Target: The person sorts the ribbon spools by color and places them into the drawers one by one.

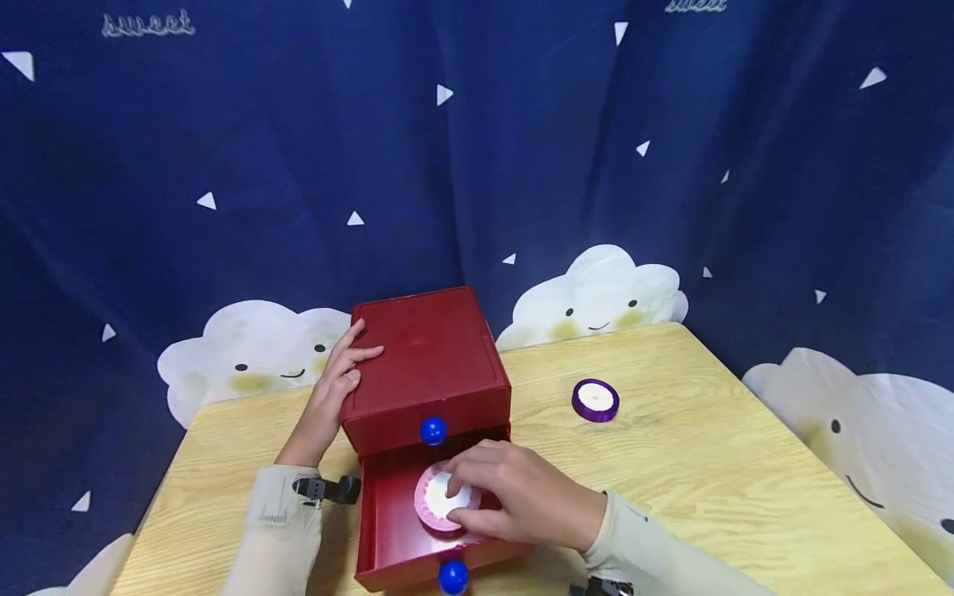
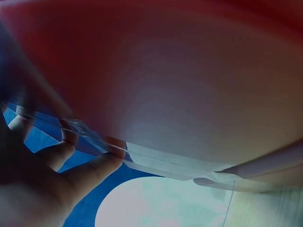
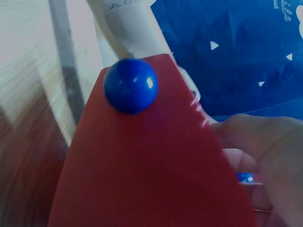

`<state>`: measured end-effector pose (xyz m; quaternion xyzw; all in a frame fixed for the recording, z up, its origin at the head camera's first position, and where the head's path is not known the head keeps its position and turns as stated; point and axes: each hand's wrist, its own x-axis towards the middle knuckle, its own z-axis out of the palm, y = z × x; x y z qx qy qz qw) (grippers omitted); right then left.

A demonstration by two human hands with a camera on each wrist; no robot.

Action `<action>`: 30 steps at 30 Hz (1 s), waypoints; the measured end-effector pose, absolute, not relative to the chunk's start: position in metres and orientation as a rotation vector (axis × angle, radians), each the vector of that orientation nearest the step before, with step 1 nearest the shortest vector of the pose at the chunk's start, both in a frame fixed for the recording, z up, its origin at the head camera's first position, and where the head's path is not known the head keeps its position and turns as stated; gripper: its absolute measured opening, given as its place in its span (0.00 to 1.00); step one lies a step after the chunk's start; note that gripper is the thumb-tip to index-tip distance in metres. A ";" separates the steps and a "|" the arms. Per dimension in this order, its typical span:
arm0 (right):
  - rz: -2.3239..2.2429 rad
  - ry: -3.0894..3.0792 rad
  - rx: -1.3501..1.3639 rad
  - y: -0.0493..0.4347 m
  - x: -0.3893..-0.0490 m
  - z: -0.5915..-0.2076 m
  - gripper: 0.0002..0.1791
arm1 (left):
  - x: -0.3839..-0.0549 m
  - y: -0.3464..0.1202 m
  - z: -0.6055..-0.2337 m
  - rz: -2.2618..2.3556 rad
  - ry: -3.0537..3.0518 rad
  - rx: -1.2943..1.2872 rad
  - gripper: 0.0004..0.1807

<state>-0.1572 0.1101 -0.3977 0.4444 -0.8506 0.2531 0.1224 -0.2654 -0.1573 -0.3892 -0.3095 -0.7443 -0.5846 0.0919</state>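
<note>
A red two-drawer box stands on the table with its lower drawer pulled out. Inside that drawer is a roll of pink ribbon on a white spool. My right hand reaches in from the right, thumb and fingers curled over the roll and pinching it. The fingertips partly cover the spool's face. My left hand rests against the box's left side, its fingers spread over the top edge. In the left wrist view the fingers lie along the box's side. The right wrist view shows the drawer front close up.
A roll of purple ribbon lies on the wooden table to the right of the box. Blue ball knobs stick out from both drawer fronts. Behind the table hangs a dark blue curtain with clouds and triangles.
</note>
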 end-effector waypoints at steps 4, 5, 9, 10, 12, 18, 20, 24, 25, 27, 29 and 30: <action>0.846 -2.420 1.273 0.114 -0.146 -0.391 0.11 | -0.272 -0.158 -0.397 -1.731 -2.196 -0.927 0.21; 0.878 -2.413 1.267 0.114 -0.143 -0.390 0.11 | -0.272 -0.158 -0.397 -1.732 -2.192 -0.929 0.21; 0.985 -2.370 1.268 0.115 -0.131 -0.384 0.10 | -0.267 -0.156 -0.391 -1.743 -2.187 -0.933 0.22; 1.029 -2.367 1.276 0.116 -0.128 -0.383 0.10 | -0.265 -0.155 -0.389 -1.744 -2.190 -0.932 0.22; 1.109 -2.347 1.325 0.116 -0.121 -0.381 0.10 | -0.261 -0.154 -0.384 -1.738 -2.192 -0.933 0.22; 1.194 -2.303 1.488 0.114 -0.103 -0.382 0.11 | -0.254 -0.151 -0.376 -1.735 -2.188 -0.932 0.22; 1.173 -2.312 1.484 0.112 -0.096 -0.385 0.10 | -0.254 -0.151 -0.375 -1.738 -2.186 -0.940 0.22; 1.197 -2.386 1.363 0.104 -0.080 -0.394 0.06 | -0.255 -0.152 -0.376 -1.734 -2.194 -0.936 0.22; 1.210 -2.386 1.340 0.102 -0.078 -0.398 0.05 | -0.254 -0.152 -0.376 -1.731 -2.199 -0.931 0.22; 1.271 -2.413 1.278 0.099 -0.076 -0.404 0.05 | -0.254 -0.153 -0.376 -1.729 -2.210 -0.916 0.22; 1.321 -2.420 1.261 0.099 -0.077 -0.412 0.07 | -0.255 -0.153 -0.376 -1.727 -2.219 -0.910 0.22; 1.344 -2.436 1.256 0.099 -0.079 -0.415 0.08 | -0.255 -0.153 -0.376 -1.730 -2.220 -0.908 0.22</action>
